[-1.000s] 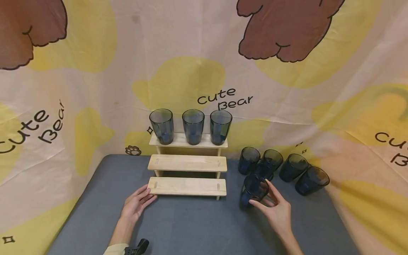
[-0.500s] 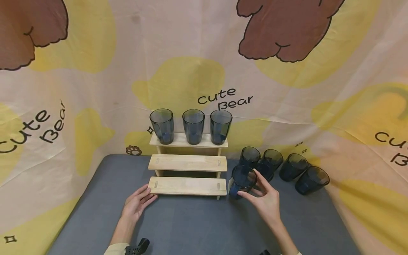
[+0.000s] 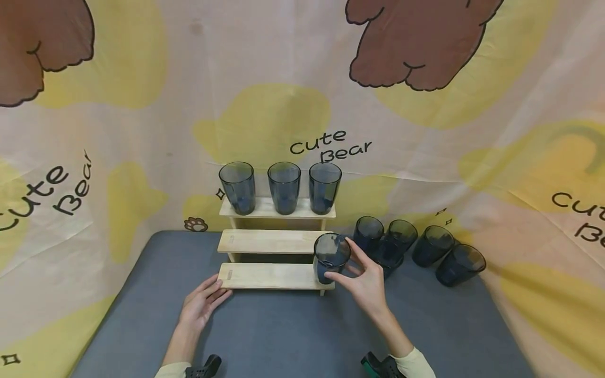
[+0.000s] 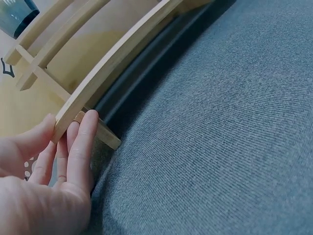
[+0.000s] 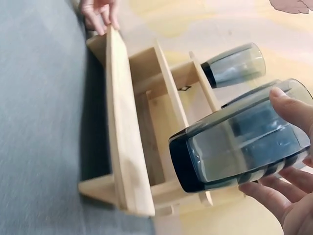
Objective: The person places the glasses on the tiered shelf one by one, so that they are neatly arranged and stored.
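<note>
Glass [image 3: 331, 254] hangs in right hand [image 3: 366, 281], apparently above lowest shelf [image 3: 271, 276].

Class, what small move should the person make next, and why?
Perhaps ease the held glass onto the middle shelf: the right hand has it near that shelf's right end, the top shelf carries three glasses, and the left hand grips the bottom shelf.
</note>
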{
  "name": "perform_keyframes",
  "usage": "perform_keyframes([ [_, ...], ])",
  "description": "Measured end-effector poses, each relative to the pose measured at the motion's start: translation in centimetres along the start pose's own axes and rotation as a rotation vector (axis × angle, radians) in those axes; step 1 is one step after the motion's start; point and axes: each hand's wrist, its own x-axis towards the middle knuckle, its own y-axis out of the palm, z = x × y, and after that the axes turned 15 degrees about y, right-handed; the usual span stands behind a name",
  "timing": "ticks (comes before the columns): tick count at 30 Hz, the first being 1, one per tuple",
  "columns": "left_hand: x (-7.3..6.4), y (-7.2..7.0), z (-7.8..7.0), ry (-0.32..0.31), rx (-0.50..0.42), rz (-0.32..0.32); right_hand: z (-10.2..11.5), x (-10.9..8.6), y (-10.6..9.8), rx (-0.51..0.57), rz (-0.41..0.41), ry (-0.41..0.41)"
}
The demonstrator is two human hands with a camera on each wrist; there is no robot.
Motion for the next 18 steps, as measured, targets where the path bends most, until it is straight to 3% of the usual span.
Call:
perform_keyframes([
  [6,-0.1,0.2,0.1,-0.002,0.003,0.005,0.1,0.7,1.6,0.047,0.056,-0.022],
  [14,-0.3,0.2,-0.2,-0.012,0.025,0.01,2.9,0.8,3.7,0.035,0.167,-0.097],
  [18,-0.4,0.3,-0.3,-0.016,0.036,0.008,4.4,1.0,4.7,0.044,0.216,-0.085],
])
